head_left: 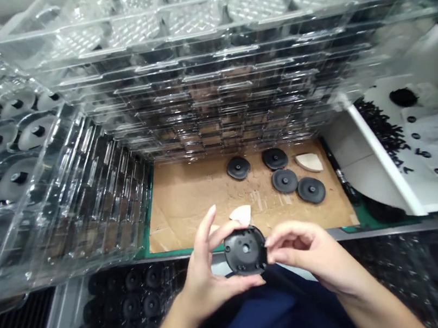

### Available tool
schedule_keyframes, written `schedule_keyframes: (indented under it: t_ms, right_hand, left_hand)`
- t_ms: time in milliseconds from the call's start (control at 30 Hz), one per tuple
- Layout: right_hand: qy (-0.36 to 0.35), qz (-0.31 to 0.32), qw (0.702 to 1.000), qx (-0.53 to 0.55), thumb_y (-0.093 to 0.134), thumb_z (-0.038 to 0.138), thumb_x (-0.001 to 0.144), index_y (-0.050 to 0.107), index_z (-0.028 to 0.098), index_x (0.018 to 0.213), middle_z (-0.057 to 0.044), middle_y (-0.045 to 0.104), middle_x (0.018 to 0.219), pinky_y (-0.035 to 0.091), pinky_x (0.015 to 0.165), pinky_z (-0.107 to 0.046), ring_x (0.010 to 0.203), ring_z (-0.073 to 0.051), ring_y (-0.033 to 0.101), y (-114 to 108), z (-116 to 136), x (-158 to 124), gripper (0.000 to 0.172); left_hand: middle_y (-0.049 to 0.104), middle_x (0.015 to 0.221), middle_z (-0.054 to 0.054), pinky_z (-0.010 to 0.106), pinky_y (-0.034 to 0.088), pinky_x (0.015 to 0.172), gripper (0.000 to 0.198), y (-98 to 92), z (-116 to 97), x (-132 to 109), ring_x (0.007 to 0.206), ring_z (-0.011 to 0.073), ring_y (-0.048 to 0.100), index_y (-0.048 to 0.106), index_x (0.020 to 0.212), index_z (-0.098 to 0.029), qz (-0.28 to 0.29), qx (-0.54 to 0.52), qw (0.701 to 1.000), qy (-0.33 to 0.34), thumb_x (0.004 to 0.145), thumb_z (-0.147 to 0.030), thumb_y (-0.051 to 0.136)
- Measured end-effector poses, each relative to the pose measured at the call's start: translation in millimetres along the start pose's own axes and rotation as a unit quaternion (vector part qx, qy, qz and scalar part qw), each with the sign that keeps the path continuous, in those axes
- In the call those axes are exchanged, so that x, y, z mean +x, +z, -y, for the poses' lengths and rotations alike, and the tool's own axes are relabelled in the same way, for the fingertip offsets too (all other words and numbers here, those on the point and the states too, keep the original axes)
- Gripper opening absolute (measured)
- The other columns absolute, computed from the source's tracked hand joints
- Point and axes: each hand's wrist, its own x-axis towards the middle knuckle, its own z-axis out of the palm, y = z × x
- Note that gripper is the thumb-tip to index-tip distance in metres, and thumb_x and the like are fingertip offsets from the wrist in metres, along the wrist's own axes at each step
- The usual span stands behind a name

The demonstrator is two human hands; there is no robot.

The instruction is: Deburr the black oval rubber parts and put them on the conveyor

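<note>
A rounded black plastic part (246, 251) with a central hole and small pegs along its rim faces up in front of me. My left hand (214, 271) grips it by its edge, thumb below and fingers above. At the part's right edge, my right hand (296, 243) has its thumb and fingertips pinched together, touching or nearly touching the rim. Whatever those fingertips hold is too small to make out. Just beyond the held part lies a cream-coloured wedge-shaped piece (241, 215) on the cardboard (190, 190).
Several black discs (284, 180) and another cream piece (309, 162) lie on the cardboard. Tall stacks of clear plastic trays (205, 73) rise behind and at the left (74, 158). On the right, a white bin (387, 161) contains small black parts (380, 123). Trays of black parts (129, 309) sit below the edge.
</note>
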Motion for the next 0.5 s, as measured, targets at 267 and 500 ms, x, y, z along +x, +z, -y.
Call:
schedule_keyframes:
  t_ms: [267,500]
  right_hand:
    - [-0.202,-0.082,0.934,-0.281,0.061,0.022,0.084,0.067,0.024,0.107,-0.004,0.064,0.092,0.048,0.061,-0.024,0.067,-0.012,0.055,-10,-5,-22,0.023]
    - [-0.218,-0.221,0.862,-0.401,0.049,0.038,0.093,0.069,0.016,0.068,0.0,0.058,0.061,0.046,0.056,-0.021,0.058,-0.011,0.056,-30,0,-29,0.039]
  left_hand:
    - [0.065,0.123,0.01,0.041,0.033,0.107,0.1,12.8,3,7,0.118,0.0256,0.055,0.024,0.142,-0.029,-0.023,-0.044,0.996,-0.076,0.061,-0.037,0.081]
    - [0.074,0.091,0.002,0.032,0.051,0.071,0.057,34.1,-2,28,0.057,0.0169,0.058,0.054,0.127,-0.032,0.195,-0.023,0.962,-0.19,0.08,-0.063,0.047]
